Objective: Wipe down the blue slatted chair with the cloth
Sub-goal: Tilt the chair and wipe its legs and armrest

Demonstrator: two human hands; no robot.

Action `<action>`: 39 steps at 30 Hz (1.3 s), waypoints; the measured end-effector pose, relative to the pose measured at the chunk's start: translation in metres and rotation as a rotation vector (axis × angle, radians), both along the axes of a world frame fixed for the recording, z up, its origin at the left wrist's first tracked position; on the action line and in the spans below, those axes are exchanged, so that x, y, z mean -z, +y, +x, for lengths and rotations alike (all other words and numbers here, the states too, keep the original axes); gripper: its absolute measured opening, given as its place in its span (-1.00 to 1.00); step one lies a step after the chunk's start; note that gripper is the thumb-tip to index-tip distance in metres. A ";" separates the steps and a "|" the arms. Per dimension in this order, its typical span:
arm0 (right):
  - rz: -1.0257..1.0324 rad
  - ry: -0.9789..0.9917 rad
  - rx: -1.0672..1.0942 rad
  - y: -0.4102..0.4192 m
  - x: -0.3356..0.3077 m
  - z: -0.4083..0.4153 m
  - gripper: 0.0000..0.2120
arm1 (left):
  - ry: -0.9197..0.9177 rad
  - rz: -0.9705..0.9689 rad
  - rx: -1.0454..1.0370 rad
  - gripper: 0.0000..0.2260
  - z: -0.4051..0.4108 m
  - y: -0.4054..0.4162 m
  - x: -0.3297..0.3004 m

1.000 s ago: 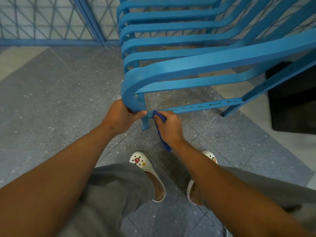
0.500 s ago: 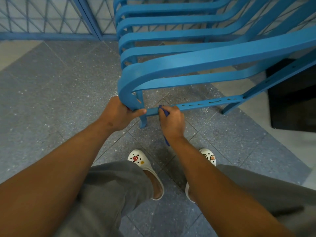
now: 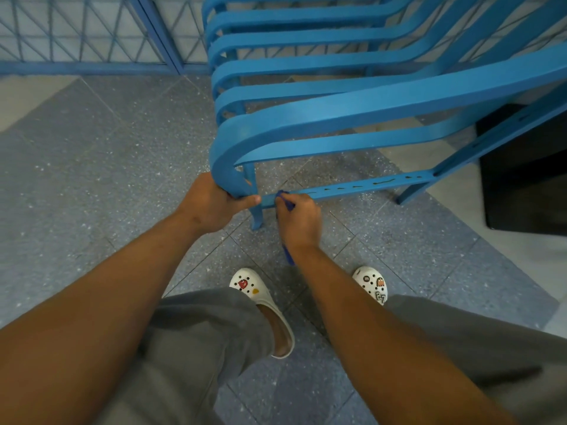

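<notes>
Left hand [image 3: 211, 204] grips the curved front corner of the blue slatted chair [image 3: 337, 118], fingers wrapped behind the bend of the nearest slat, thumb lying along its lower edge and pointing right. Right hand [image 3: 299, 220] is closed around the dark blue cloth [image 3: 288, 254], pinching it against the left end of the low crossbar [image 3: 362, 187] just right of the front leg [image 3: 256, 207]. One bit of cloth pokes out above the fingers at the bar; a tail hangs below the wrist. Hands sit close together, thumb tip of the left nearly meeting the right's knuckles, with the leg between and behind them.

Nearest the camera: both bare forearms reaching forward, grey trousers [image 3: 190, 348], and white clogs with charms, left clog [image 3: 260, 302] and right clog [image 3: 372, 285], on a grey speckled tile floor [image 3: 92, 179].

Chair stands directly ahead on that floor, its curved slats stacked away toward the top of view. Crossbar has a row of slots and runs right to a diagonal brace [image 3: 491, 142]. Front leg's foot touches the floor just above the left clog.

Right edge: a black object [image 3: 527, 179] on lighter tile, behind the brace; can't tell what it is. Far back: blue lattice fence [image 3: 76, 35] with a slanted post.
</notes>
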State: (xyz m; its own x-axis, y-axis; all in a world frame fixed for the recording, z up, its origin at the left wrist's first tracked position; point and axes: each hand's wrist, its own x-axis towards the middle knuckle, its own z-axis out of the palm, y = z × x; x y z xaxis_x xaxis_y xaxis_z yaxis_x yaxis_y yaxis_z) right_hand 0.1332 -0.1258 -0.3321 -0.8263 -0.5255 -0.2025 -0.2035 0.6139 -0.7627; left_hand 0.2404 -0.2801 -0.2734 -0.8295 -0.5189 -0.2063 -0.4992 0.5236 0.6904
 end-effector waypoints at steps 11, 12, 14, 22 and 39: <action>-0.012 0.026 0.045 0.044 0.003 -0.052 -0.77 | -0.032 -0.034 -0.003 -0.75 0.000 -0.003 0.001; -0.027 -0.005 0.118 0.048 0.005 -0.059 -0.76 | -0.029 -0.040 0.001 -0.75 0.000 -0.002 0.001; -0.033 -0.026 0.179 0.046 0.006 -0.060 -0.77 | -0.028 -0.058 0.000 -0.75 0.000 -0.001 -0.001; 0.005 0.028 -0.082 0.031 -0.001 -0.038 -0.76 | -0.442 -0.057 -0.031 -0.29 -0.007 0.011 -0.022; 0.002 0.020 -0.079 0.046 0.003 -0.055 -0.77 | -0.306 -0.009 0.132 -0.61 -0.060 0.084 -0.002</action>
State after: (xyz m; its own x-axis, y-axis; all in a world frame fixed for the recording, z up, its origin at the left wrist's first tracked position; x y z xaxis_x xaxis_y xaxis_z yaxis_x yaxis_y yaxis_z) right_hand 0.0782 -0.0802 -0.3355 -0.7861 -0.5890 -0.1874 -0.2664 0.5965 -0.7571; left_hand 0.1806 -0.1963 -0.2719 -0.7898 -0.4142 -0.4524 -0.6105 0.6029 0.5137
